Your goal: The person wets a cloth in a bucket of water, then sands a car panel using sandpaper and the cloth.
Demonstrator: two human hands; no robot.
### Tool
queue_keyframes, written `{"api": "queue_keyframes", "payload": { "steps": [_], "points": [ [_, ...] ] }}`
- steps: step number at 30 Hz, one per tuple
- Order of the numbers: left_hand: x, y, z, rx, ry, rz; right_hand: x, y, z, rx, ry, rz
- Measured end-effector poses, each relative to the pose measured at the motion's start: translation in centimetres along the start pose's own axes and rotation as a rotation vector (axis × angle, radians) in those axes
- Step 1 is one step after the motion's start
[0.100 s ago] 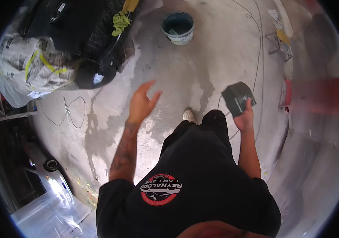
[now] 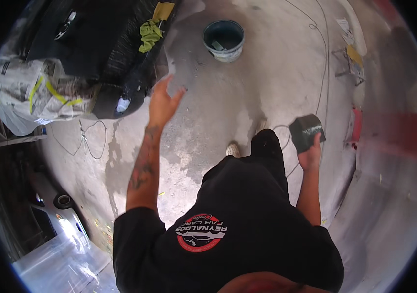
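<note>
In my right hand (image 2: 310, 157) is a dark grey-green sheet of wet-looking sandpaper (image 2: 304, 131). The thumb lies over its face, while the other fingers are mostly hidden behind. My left hand (image 2: 163, 104) hangs open in the air with thumb and fingers apart, holding nothing. It is nearest the edge of a black car body (image 2: 88, 41) at the upper left. A crumpled yellow-green cloth (image 2: 150, 36) lies on that edge beside a tan sheet (image 2: 163, 10). Beyond my hands stands a dark bucket (image 2: 227, 53) with a pale, stained outside and a small block-like piece within.
Newspaper (image 2: 20, 90) with yellow tape covers part of the car. A loose cable (image 2: 326, 68) runs along the concrete floor (image 2: 267, 73), which has damp patches. On the right are a small metal stand (image 2: 349, 68) and a red panel (image 2: 394, 136). A pale vehicle (image 2: 64, 222) is lower left.
My left hand has moved farther forward and slightly left, nearer the black car body. My right hand has shifted right and a little nearer with the sandpaper. The view has moved slightly.
</note>
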State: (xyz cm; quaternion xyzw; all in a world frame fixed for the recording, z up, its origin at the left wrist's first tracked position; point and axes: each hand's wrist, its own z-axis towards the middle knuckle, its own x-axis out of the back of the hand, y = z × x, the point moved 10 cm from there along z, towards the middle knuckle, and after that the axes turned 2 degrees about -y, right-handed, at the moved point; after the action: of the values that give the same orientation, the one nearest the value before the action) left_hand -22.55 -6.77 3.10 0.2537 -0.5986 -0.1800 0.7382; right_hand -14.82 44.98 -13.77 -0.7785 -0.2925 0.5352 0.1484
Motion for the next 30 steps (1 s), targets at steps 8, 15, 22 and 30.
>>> {"api": "queue_keyframes", "payload": {
  "steps": [8, 15, 22, 30],
  "points": [
    [-5.1, -22.0, 27.7, 0.564, 0.146, 0.271, 8.0, -6.3, 22.3, -0.212, 0.364, -1.338],
    [-4.3, -34.4, 32.5, 1.137, 0.093, 0.574, -0.6, -9.0, 48.9, -0.267, -0.037, -1.776],
    [0.7, -28.8, 26.8, 0.729, 0.879, 0.116, -10.2, -5.1, 63.8, -0.370, -0.212, -1.709],
    [-2.7, -19.1, 30.4, 0.705, 0.692, -0.527, -17.8, 4.8, 66.2, -0.408, -0.343, -1.719]
  ]
}}
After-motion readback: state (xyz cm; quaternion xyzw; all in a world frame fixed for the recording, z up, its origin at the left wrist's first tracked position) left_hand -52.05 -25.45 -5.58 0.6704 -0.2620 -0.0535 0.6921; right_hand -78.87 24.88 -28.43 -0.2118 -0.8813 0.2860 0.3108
